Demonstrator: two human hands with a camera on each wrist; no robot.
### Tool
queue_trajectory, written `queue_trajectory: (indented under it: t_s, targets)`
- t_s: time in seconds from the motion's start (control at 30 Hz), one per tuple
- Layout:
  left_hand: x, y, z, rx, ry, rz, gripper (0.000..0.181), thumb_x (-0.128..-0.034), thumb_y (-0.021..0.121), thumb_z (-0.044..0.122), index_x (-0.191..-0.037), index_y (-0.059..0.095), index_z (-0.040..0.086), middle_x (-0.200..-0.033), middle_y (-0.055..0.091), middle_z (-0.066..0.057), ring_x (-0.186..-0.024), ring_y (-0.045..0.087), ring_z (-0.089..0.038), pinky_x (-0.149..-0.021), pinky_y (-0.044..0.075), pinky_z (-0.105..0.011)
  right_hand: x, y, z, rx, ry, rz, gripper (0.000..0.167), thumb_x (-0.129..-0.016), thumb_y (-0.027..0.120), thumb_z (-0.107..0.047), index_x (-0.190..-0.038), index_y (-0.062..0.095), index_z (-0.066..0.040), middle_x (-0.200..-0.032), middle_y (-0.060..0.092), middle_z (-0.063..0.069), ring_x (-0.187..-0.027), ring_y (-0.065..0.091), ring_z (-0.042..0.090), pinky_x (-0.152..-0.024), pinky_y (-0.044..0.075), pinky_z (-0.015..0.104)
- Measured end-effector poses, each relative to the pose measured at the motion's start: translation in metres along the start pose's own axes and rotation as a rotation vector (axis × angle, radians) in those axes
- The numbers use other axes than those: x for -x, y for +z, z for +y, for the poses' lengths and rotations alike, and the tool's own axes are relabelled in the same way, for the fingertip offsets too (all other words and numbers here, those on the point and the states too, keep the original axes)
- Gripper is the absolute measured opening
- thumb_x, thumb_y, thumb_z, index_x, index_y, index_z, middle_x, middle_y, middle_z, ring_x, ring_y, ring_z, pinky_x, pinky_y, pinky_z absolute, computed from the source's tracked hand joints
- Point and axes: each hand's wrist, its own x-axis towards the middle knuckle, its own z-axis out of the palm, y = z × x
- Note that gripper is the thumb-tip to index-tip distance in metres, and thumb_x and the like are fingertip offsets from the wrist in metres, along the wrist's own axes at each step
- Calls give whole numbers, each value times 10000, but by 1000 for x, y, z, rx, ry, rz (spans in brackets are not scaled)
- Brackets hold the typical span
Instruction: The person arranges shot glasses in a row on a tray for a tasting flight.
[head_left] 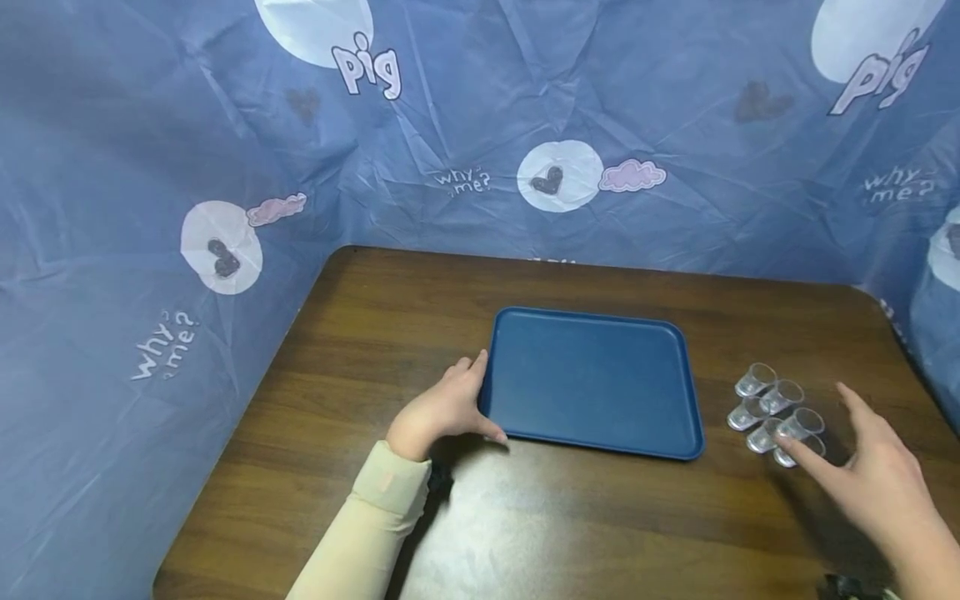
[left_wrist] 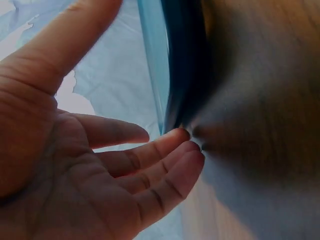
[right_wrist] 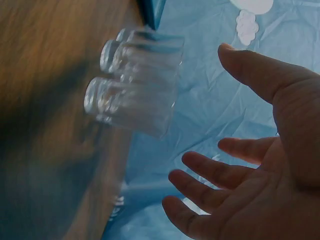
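Note:
A blue rectangular tray (head_left: pixel 592 379) lies flat on the wooden table, with nothing on it. My left hand (head_left: pixel 446 406) is at the tray's left edge, fingers extended; in the left wrist view its fingertips (left_wrist: pixel 182 165) are low beside the tray's rim (left_wrist: pixel 172 65). To the right of the tray stands a tight cluster of several small clear cups (head_left: pixel 780 400), upright. My right hand (head_left: pixel 873 467) hovers just right of these cups with thumb and fingers spread, and the right wrist view shows a gap between the hand and the clear cups (right_wrist: pixel 142 85).
The brown wooden table (head_left: pixel 315 492) has rounded corners. A blue printed sheet (head_left: pixel 450 108) hangs behind it and along its left and right sides. A dark object (head_left: pixel 851 586) shows by the right wrist at the bottom edge.

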Motion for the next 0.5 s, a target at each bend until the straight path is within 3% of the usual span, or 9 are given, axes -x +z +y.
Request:
queue_trajectory:
  t_s: [0.23, 0.5]
  targets:
    - [-7, -3, 2, -25, -40, -46, 1332, -670, 978, 371, -1606, 121, -36, -1596, 229, -305, -1464, 241, -417, -1145, 296, -492, 5, -1, 12, 0, 34, 10, 1000, -818, 870, -342, -1477, 311, 161, -1227, 505, 453, -1064, 518, 607, -846, 369, 710]
    - [-11, 2, 2, -59, -52, -67, 1335, -660, 985, 360, -1594, 131, -66, -1603, 209, -310, -1470, 228, -421, -1160, 272, -479, 11, 2, 20, -26, 67, -37, 712, -807, 881, -338, -1230, 547, 127, -1071, 660, 321, -929, 629, 448, -797, 379, 616]
